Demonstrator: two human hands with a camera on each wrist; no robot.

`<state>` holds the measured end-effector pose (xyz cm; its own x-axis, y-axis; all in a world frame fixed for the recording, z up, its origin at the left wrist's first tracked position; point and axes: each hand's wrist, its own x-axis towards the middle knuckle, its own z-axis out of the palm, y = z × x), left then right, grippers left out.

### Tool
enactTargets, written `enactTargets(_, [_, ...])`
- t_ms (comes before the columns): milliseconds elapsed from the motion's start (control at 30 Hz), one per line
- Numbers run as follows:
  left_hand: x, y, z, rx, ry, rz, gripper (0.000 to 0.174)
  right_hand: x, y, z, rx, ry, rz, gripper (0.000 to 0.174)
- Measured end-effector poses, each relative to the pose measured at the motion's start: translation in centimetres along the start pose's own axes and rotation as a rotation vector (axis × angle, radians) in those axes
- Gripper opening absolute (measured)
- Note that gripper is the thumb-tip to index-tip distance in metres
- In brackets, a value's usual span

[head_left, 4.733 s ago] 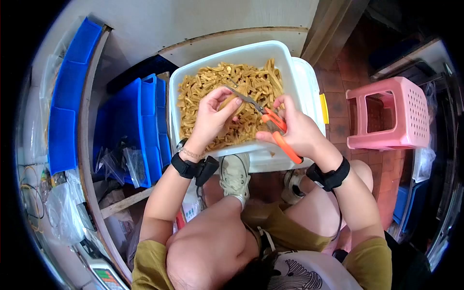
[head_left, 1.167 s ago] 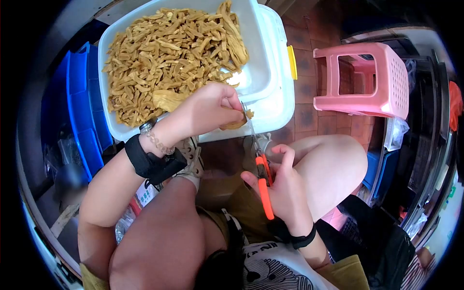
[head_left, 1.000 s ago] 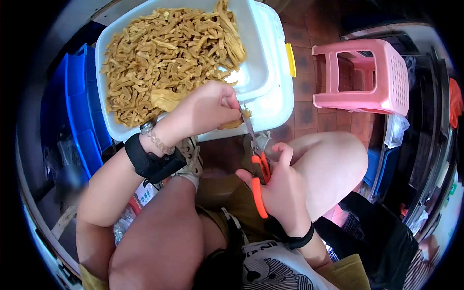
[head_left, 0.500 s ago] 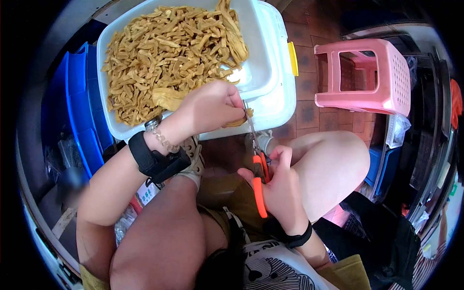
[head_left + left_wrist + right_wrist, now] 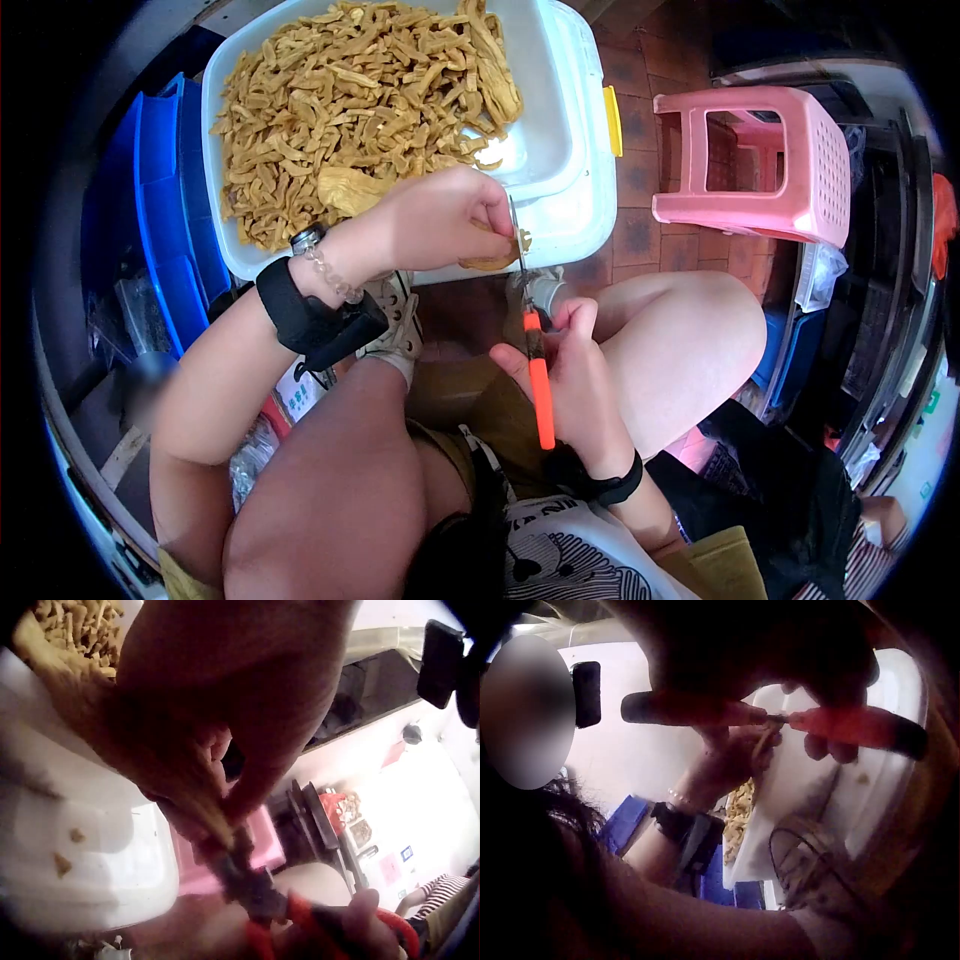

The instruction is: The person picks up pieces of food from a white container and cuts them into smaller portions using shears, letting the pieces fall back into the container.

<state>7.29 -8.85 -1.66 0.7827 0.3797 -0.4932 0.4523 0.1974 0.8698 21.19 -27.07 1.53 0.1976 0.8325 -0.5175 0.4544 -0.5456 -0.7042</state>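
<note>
My left hand pinches a tan, wrinkled dried vegetable piece over the near edge of a white tub. In the left wrist view this piece looks long, running under the palm toward the blades. My right hand holds orange-handled scissors, which point up at the left fingertips. Their blades overlap the end of the piece, where a small bit sticks out. The right wrist view has the orange handles spread apart. Inside the tub lies a heap of cut tan strips, with a larger uncut piece near its front.
Beneath the tub is a white lid with a yellow clip. Small crumbs lie on it in the left wrist view. Blue bins stand at left, a pink stool at right. My knees and shoes flank the work.
Several seconds ago both hands were over the heap; now they are at the tub's near right corner. In the last second the scissors have turned edge-on to the head view.
</note>
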Motion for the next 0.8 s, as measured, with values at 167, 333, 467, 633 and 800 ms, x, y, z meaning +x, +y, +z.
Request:
enactTargets(167, [-0.3, 0.4, 0.3, 0.191, 0.077, 0.022, 0.014, -0.2, -0.1, 0.2, 0.039, 0.004, -0.029, 0.06])
enactTargets(333, [-0.4, 0.8, 0.2, 0.225, 0.051, -0.023, 0.015, -0.5, 0.2, 0.3, 0.041, 0.078, -0.074, 0.058])
enactTargets(467, [-0.6, 0.9, 0.4, 0.402, 0.129, 0.061, 0.016, -0.6, -0.2, 0.1, 0.053, 0.081, -0.063, 0.057])
enactTargets(633, [-0.8, 0.8, 0.7, 0.386, 0.174, 0.079, 0.02, -0.9, 0.0, -1.2, 0.182, -0.054, 0.089, 0.055])
enactTargets(800, [-1.2, 1.0, 0.5, 0.333, 0.197, 0.095, 0.018, -1.6, 0.8, -2.8, 0.541, -0.204, 0.156, 0.046])
